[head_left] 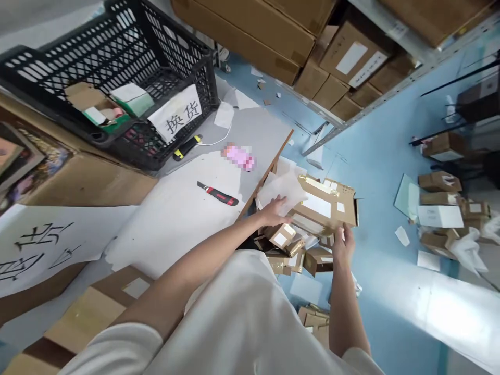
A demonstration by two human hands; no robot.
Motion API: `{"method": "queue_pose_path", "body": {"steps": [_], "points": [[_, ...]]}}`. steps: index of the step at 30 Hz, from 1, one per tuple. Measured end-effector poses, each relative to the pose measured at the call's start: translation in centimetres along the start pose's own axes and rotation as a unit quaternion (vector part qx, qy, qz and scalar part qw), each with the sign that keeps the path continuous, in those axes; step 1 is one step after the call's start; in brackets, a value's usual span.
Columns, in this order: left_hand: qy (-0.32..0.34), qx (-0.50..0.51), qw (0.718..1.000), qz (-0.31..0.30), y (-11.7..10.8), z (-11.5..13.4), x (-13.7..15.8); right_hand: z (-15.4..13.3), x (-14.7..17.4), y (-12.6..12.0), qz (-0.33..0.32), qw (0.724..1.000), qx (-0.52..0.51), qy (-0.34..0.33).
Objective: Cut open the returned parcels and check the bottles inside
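Beyond the table edge, my right hand (344,242) grips the near right corner of a flattish brown cardboard box (346,200) with white labels and shiny tape. My left hand (274,211) is closed on a thin, translucent white packing sheet (287,187) at the left end of that box. Part of the sheet overlaps the box. Beneath both hands, several opened cardboard boxes (280,237) lie in a heap. On the table to the left, a red and black utility knife (219,194) lies with its blade out. Near it is a blurred pink item (239,156).
A black plastic crate (156,28) with small boxes stands on the table (175,229). Beside it lies a yellow and black cutter (187,148). A metal shelf (332,127) full of cartons is ahead. More boxes (441,216) and paper scraps lie on the blue floor (375,172).
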State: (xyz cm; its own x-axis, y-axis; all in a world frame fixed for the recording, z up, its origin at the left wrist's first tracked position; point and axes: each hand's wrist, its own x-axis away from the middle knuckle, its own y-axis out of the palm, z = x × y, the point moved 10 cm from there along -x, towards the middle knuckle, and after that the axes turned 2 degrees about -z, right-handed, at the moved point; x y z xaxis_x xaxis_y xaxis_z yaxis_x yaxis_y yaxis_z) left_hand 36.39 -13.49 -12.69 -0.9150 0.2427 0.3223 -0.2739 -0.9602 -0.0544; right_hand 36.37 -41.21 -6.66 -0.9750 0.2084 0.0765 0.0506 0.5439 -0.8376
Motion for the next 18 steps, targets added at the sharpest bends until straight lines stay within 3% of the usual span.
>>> {"method": "queue_pose_path", "body": {"steps": [3,6,10,13,15,16,18], "points": [[0.011,0.026,1.000,-0.009,-1.1,-0.3,1.2,-1.2,-0.2,3.1,-0.120,0.990,0.051,-0.045],[-0.008,0.033,0.998,0.061,-5.5,-2.4,5.5,-5.2,0.9,8.8,-0.282,0.933,0.158,-0.157],[-0.086,-0.008,0.962,0.260,-13.6,-6.7,15.6,-12.2,2.6,15.6,-0.378,0.836,0.289,-0.272],[-0.145,-0.041,0.915,0.374,-16.2,-8.5,25.4,-19.8,4.9,20.2,-0.377,0.779,0.329,-0.378],[-0.182,-0.088,0.851,0.485,-16.0,-8.5,33.1,-25.3,8.7,23.5,-0.386,0.726,0.332,-0.463],[-0.209,-0.109,0.796,0.557,-15.2,-8.3,37.2,-27.7,11.5,25.2,-0.400,0.691,0.329,-0.505],[-0.290,-0.089,0.643,0.703,-11.2,-8.7,45.6,-31.7,18.2,28.2,-0.442,0.612,0.313,-0.576]]}}
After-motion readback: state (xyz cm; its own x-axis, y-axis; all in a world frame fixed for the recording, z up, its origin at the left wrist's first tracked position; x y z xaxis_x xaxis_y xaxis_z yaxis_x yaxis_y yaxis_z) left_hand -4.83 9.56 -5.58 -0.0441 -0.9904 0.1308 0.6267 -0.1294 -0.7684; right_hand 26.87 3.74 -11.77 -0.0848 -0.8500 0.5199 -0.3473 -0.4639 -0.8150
